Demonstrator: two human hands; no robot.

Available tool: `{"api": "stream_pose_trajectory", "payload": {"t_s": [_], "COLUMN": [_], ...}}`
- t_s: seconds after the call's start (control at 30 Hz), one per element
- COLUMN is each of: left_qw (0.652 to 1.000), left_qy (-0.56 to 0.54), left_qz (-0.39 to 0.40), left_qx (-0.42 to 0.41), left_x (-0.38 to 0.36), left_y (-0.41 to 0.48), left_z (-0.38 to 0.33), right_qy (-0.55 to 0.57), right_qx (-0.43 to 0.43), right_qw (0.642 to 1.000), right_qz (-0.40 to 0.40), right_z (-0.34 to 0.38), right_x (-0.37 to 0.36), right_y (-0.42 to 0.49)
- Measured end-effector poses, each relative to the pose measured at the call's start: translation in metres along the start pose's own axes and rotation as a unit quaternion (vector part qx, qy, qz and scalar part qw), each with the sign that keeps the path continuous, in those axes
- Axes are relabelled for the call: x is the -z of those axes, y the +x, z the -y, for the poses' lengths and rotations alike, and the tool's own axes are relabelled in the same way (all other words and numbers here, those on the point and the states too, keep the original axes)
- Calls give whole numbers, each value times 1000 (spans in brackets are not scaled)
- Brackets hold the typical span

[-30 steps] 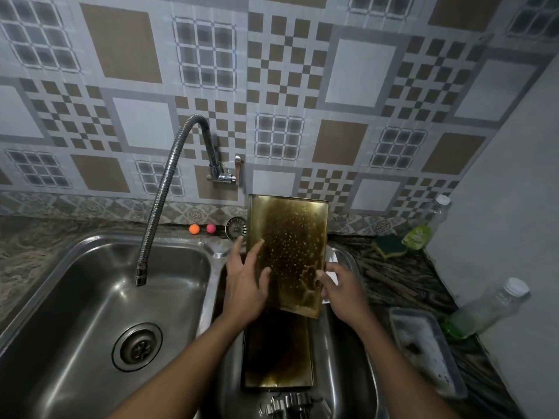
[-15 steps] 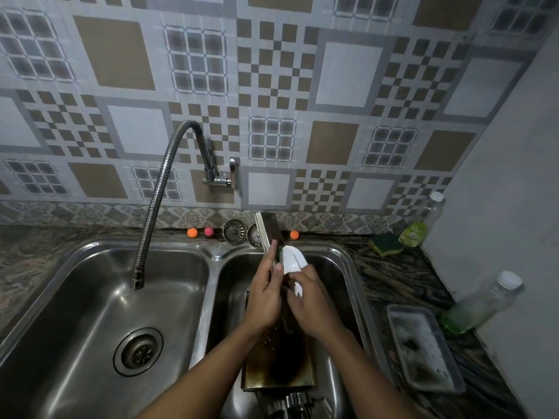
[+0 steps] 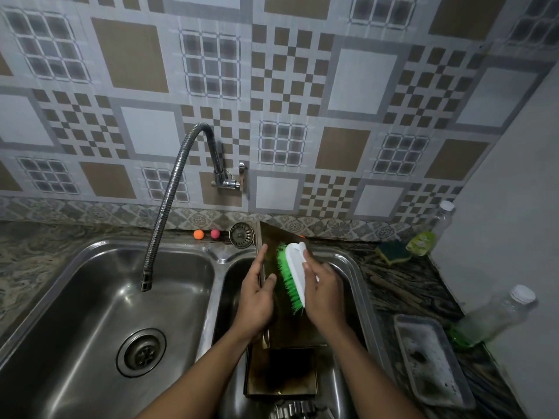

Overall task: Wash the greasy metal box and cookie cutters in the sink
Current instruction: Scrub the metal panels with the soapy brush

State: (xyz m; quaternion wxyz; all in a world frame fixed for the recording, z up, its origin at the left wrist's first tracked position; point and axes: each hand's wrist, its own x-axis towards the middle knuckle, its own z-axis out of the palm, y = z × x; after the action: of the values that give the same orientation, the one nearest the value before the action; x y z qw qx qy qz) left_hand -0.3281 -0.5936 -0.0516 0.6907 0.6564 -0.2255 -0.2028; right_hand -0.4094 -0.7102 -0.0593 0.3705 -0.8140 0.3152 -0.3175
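A greasy brass-coloured metal lid (image 3: 273,237) stands tilted over the right sink basin (image 3: 354,267). My left hand (image 3: 257,300) grips its left edge, thumb on the inner face. In my right hand (image 3: 325,293) is a white scrubbing brush (image 3: 295,272), its green bristles pressed against the lid. The greasy metal box (image 3: 281,373) lies flat in the basin below the lid. Shiny cookie cutters (image 3: 292,408) show at the bottom edge, partly cut off.
The left basin (image 3: 99,313) has a drain and a flexible faucet (image 3: 163,213) hanging over it. A sponge (image 3: 393,252), two plastic bottles (image 3: 496,316) and a dirty tray (image 3: 432,358) sit on the right counter. Small balls (image 3: 198,234) and a strainer (image 3: 241,234) rest behind the sinks.
The lid turned from facing me flat to tilted edge-on. My right hand let go of its right edge, picked up the brush and brought it onto the lid.
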Motion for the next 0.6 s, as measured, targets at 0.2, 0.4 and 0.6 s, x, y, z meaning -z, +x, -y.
{"api": "stream_pose_trajectory", "payload": {"t_s": [0.2, 0.4, 0.6], "left_qw": [998, 998, 1000], "left_qy": [2, -23, -29], "left_qz": [68, 64, 1], "left_qx": [10, 5, -1], "left_x": [8, 1, 20], "left_y": [-4, 4, 14], "left_z": [3, 6, 20], "right_qy": [-37, -1, -28], "right_qx": [-93, -43, -44], "right_qw": [992, 999, 998], "right_qz": [-79, -31, -23], "right_z": [-15, 29, -13], "right_x": [18, -9, -1], "right_y": [36, 38, 4]}}
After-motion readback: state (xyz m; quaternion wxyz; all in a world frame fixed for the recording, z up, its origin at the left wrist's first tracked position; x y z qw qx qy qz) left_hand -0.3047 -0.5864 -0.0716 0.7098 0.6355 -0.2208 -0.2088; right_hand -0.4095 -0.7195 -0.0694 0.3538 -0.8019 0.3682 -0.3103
